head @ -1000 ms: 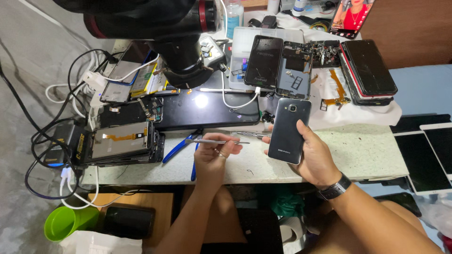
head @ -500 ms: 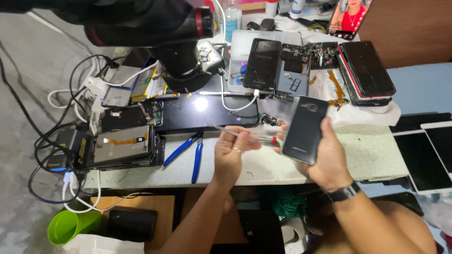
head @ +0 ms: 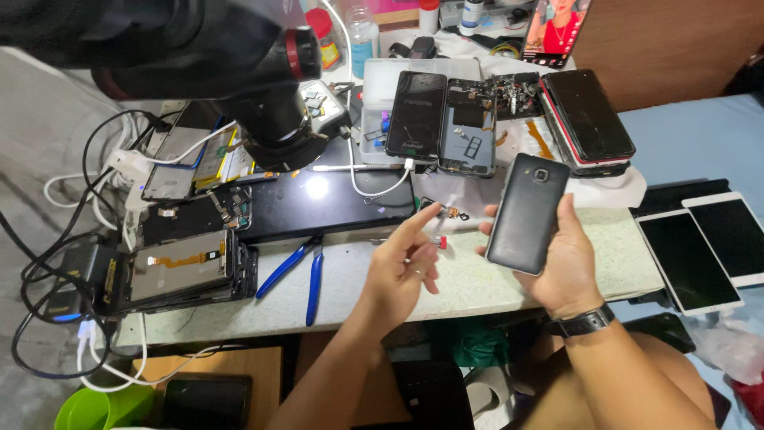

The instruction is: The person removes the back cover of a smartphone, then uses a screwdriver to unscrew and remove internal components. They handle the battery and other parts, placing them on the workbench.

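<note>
Right hand (head: 567, 267) grips a dark phone (head: 527, 213), back outward; screen hidden. Left hand (head: 402, 267) pinches a thin, red-tipped tool (head: 440, 242), hard to identify.

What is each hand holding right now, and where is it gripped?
The right hand holds a dark smartphone, back facing up, gripped at its lower half. The left hand pinches a thin tool with a red tip near that end.

Your right hand (head: 567, 267) covers the lower edge of the dark phone (head: 527, 213), and only its back faces you, so its screen stays hidden. What your left hand (head: 402, 271) pinches is too small to tell beyond a red tip. The black microscope (head: 199, 56) runs off the top edge, and the white tablets (head: 708, 243) are cut by the right edge.
</note>
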